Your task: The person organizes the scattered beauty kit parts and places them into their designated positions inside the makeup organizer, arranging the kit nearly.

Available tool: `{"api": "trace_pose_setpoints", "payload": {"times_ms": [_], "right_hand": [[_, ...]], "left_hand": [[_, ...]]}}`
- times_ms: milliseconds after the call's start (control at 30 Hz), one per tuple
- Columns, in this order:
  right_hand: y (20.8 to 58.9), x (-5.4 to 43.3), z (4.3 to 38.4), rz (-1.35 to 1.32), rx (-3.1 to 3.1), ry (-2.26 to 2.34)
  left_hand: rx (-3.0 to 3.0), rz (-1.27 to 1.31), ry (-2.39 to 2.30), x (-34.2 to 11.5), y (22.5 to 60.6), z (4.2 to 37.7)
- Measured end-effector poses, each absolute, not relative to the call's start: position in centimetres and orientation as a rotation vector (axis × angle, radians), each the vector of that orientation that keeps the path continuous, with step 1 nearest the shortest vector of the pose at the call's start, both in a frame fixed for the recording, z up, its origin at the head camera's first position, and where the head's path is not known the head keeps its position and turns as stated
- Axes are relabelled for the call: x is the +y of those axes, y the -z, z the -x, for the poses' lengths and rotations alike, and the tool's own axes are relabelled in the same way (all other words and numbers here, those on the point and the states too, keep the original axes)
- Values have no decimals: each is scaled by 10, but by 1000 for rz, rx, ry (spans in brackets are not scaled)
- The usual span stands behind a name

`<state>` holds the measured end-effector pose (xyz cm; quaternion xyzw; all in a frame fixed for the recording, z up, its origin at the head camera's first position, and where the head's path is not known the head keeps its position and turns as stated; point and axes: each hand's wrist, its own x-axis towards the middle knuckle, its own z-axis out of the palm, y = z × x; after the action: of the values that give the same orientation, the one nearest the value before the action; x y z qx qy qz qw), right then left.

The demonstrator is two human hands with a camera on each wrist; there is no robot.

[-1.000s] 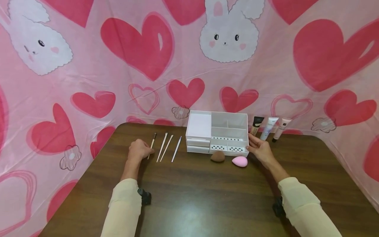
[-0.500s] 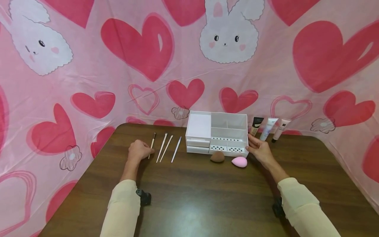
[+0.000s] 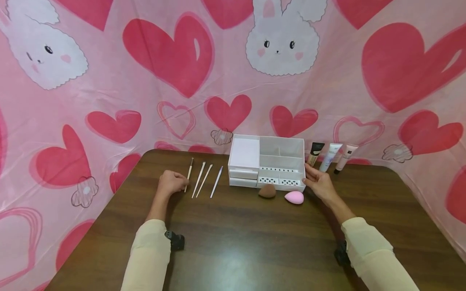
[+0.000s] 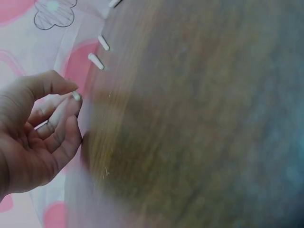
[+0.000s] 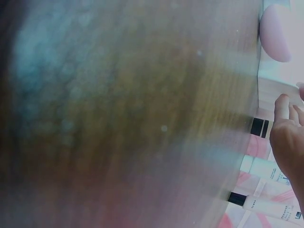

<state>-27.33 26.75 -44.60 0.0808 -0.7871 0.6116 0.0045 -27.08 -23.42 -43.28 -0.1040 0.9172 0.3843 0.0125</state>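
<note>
From where I stand, the person's left hand (image 3: 172,182) has a thin brush (image 3: 189,176) pinched near its lower end, thumb and fingertip closed on it with no gap to speak of; the brush's dark tip points away from the person, toward the cloth (image 3: 225,52) at the back. I can't tell whether the brush is clear of the table (image 3: 233,230) or touching it. Just beside it, on the side toward the middle, lie two pale brushes close together, a first pale brush (image 3: 198,180) and a second pale brush (image 3: 204,180), then a white stick (image 3: 216,182) a little further along. The right hand (image 3: 320,185) rests against the right side of a white organizer (image 3: 245,150), its grip loose, thumb near the front corner and fingers higher up the side wall. The organizer has two drawers on the left and divided compartments on the right. Just in front of it sit a brown sponge (image 3: 267,191) and a pink sponge (image 3: 294,197). Beyond the right hand, three tubes stand cap down in a row: a black tube (image 3: 316,152), a white tube (image 3: 330,157) and a pale pink tube (image 3: 346,157). The cloth is pink, printed with hearts and rabbits.
</note>
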Motion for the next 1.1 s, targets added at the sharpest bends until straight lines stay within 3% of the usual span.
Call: {"api": "trace_pose_setpoints", "payload": {"times_ms": [700, 1100], "right_hand": [[445, 266, 272, -256, -2505, -1856], [445, 267, 273, -257, -2507, -1865]], "left_hand": [[2522, 289, -1670, -223, 433, 277], [2348, 142, -1848, -203, 423, 279]]}}
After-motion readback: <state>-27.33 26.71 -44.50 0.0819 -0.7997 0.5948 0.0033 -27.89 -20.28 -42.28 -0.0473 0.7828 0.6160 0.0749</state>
